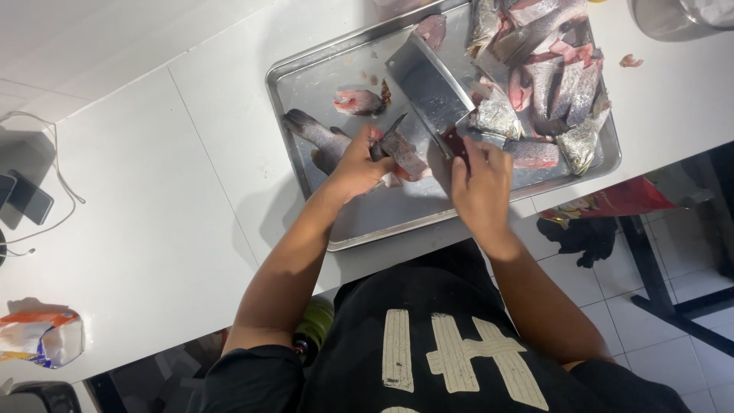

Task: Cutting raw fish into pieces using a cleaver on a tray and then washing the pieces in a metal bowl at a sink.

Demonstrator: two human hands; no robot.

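Far left on the white worktop (153, 199), a dark phone (29, 200) lies with a thin white cable (61, 180) looping past it, and a crumpled orange and white bag (42, 336) sits at the near edge, all well apart from the cutting. Moving across to the steel tray (306, 84), its left half is mostly bare metal with a few scraps, one small pinkish chunk (356, 101) lying alone, and a grey tail section (317, 136) just beside the left hand (358, 164).

That left hand is clenched around a fish piece (401, 153), pinning it to the tray floor near the front middle, with a dark fin poking up past the fingers. Just right of it, the right hand (482, 187) is closed around the dark handle of a broad cleaver (432, 84), whose flat blade runs away from the person toward the tray's far rim, beside the held piece. I cannot tell whether the edge is touching the flesh.

Over on the right half of the tray, a heap of cut fish pieces (550, 84) is stacked up, silver skin and pink flesh showing, filling the far right corner. One small scrap (631, 60) lies off the tray on the worktop, with a grey pot (665, 19) at the top right corner.

So by my reading, most of the cutting looks done: the heap is big, while only the held piece, the tail section and the small chunk seem left.
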